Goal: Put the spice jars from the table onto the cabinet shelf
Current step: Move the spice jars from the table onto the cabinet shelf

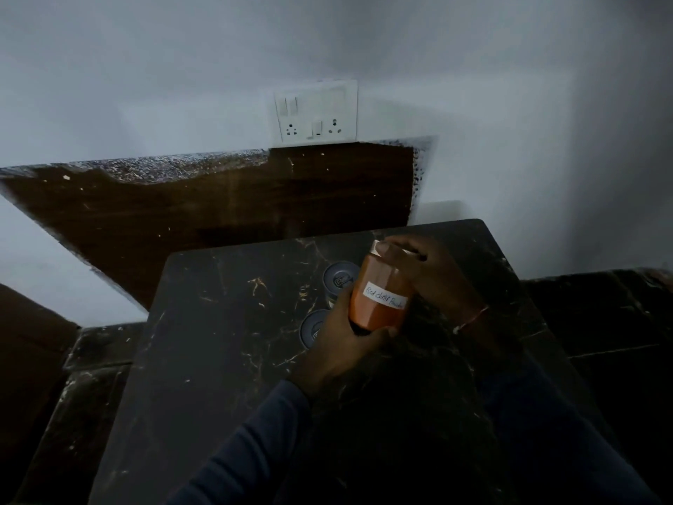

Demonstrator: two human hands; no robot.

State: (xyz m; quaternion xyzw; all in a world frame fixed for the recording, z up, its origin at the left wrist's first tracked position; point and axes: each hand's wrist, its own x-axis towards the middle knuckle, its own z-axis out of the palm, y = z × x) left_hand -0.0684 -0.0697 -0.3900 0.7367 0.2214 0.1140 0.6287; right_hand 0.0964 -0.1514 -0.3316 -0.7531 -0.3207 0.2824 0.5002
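Observation:
A jar of red-orange powder point(377, 286) with a white handwritten label is held tilted above the dark marble table point(225, 322). My left hand point(338, 344) grips its base from below. My right hand point(433, 271) grips its lid end from above. Two more jars stand on the table just left of it, seen from above by their grey lids: one farther point(339, 278), one nearer point(314, 328) and partly hidden by my left hand. No cabinet shelf is in view.
A dark wooden board point(218, 213) leans against the white wall behind the table. A white switch-and-socket plate point(316, 111) sits on the wall above it. Dark marble floor point(601, 322) lies right and left of the table. A brown panel point(25, 340) is at the far left.

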